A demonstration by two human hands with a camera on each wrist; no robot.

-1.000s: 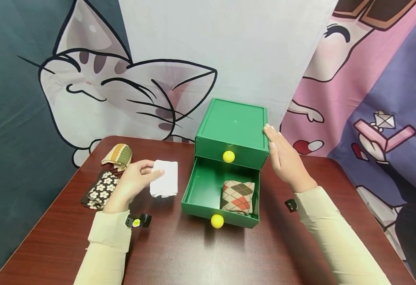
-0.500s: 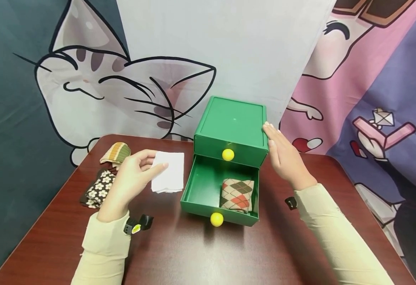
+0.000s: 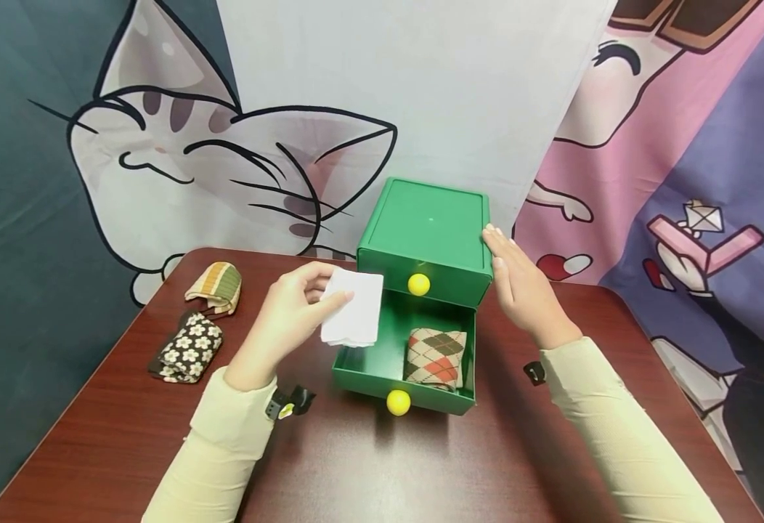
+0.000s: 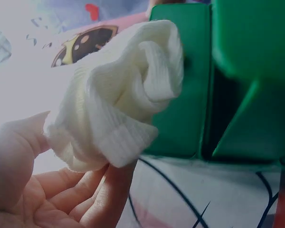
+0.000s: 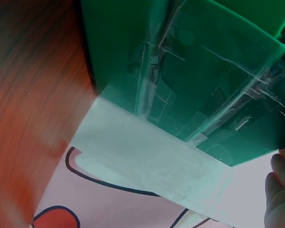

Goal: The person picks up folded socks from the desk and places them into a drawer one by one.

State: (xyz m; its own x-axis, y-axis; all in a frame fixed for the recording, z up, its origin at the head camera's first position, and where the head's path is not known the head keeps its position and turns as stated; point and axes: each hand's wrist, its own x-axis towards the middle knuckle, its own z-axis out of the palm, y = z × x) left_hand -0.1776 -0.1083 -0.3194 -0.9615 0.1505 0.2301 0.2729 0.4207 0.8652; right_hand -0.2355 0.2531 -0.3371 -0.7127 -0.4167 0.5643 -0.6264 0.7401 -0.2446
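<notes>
Currently, left hand (image 3: 293, 312) pinches a folded white sock (image 3: 356, 312) between thumb and fingers; left wrist view shows its ribbed knit and loose folds. Sock is held up, overlapping the left part of the pulled-out lower drawer (image 3: 365, 385) in the head view; exact height over it can't be told. Right hand (image 3: 524, 294) grips nothing, fingers straight and together, resting against the right side of the green cabinet (image 3: 431, 218). Inside the drawer, on its right, lies a folded argyle sock (image 3: 436, 358). Upper drawer front sits flush, yellow knob (image 3: 419, 285) in its middle; lower front has a matching one. On the desk (image 3: 369, 472), well left of the cabinet: a black floral sock (image 3: 189, 350), with a striped sock (image 3: 217, 285) just behind it. Cat-print backdrop (image 3: 225, 160) hangs behind
</notes>
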